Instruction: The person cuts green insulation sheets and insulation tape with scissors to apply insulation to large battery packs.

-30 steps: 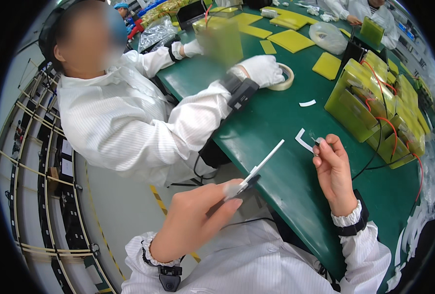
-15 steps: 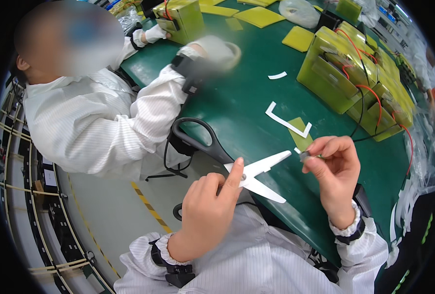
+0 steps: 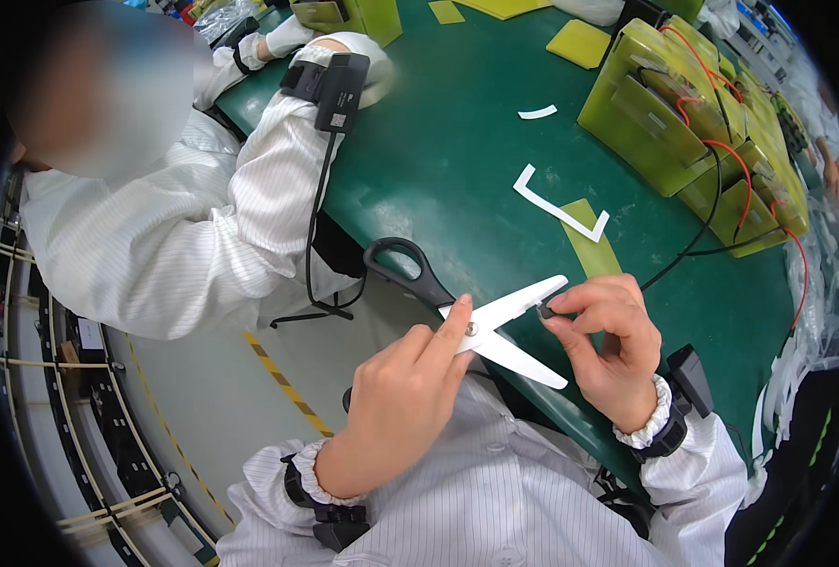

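My left hand (image 3: 402,397) grips a pair of scissors (image 3: 481,317) with black handles and white blades; the blades are spread apart and my forefinger lies along the pivot. My right hand (image 3: 608,345) pinches a small dark piece between thumb and forefinger, right at the tip of the upper blade. Both hands hover over the near edge of the green table (image 3: 438,161). A white angular paper strip (image 3: 556,208) and a yellow-green strip (image 3: 590,250) lie on the table just beyond my right hand.
A person in a white coat (image 3: 164,236) sits to my left, with a forearm on the table. Yellow-green boxes with red and black wires (image 3: 693,113) stand at the right. A small white scrap (image 3: 538,112) and yellow sheets (image 3: 580,42) lie farther back.
The scissors have opened and come toward my right hand. My right hand has lifted off the table and now pinches the small piece at the blade tip.
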The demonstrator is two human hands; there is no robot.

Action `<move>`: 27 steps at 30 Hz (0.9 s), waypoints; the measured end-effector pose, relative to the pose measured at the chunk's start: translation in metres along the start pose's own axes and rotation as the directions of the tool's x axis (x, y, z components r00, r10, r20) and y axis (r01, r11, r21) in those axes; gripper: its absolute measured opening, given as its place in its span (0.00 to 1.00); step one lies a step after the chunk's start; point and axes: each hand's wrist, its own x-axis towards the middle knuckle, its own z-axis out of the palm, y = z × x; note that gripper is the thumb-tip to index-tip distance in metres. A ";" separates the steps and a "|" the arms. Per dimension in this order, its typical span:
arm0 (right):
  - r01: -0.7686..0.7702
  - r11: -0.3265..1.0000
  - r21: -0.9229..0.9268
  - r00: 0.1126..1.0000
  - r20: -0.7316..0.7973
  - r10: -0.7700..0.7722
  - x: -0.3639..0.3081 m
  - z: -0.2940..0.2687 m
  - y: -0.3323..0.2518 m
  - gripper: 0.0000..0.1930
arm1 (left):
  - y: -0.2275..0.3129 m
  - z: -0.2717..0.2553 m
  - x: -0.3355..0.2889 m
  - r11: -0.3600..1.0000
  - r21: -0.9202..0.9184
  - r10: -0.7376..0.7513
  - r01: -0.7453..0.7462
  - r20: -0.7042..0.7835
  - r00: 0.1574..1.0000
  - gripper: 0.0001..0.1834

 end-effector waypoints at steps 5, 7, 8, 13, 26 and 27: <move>0.064 0.998 0.008 0.996 0.060 -0.065 0.002 0.003 0.002 0.12 | 0.001 0.002 0.001 1.000 0.010 0.020 -0.020 -0.024 1.000 0.26; 0.093 0.996 -0.010 0.990 0.109 -0.092 0.002 0.002 0.003 0.13 | 0.000 0.002 0.002 0.999 0.045 0.008 -0.006 -0.045 0.999 0.26; 0.080 0.997 0.010 0.988 0.135 -0.081 0.001 0.000 0.004 0.13 | -0.001 0.001 0.003 0.999 0.044 0.010 -0.008 -0.047 0.999 0.26; 0.063 0.998 0.023 0.987 0.143 -0.066 0.004 -0.006 0.005 0.14 | -0.005 -0.005 0.003 1.000 -0.009 0.004 -0.004 -0.064 0.998 0.26; 0.277 0.935 -0.223 0.959 0.129 -0.254 0.002 -0.004 0.001 0.18 | 0.007 -0.006 0.002 0.997 -0.065 0.026 -0.030 -0.068 0.997 0.29; 0.292 0.918 -0.269 0.956 0.112 -0.272 0.001 -0.004 0.003 0.17 | 0.007 -0.005 0.003 0.997 -0.069 0.028 -0.033 -0.070 0.997 0.29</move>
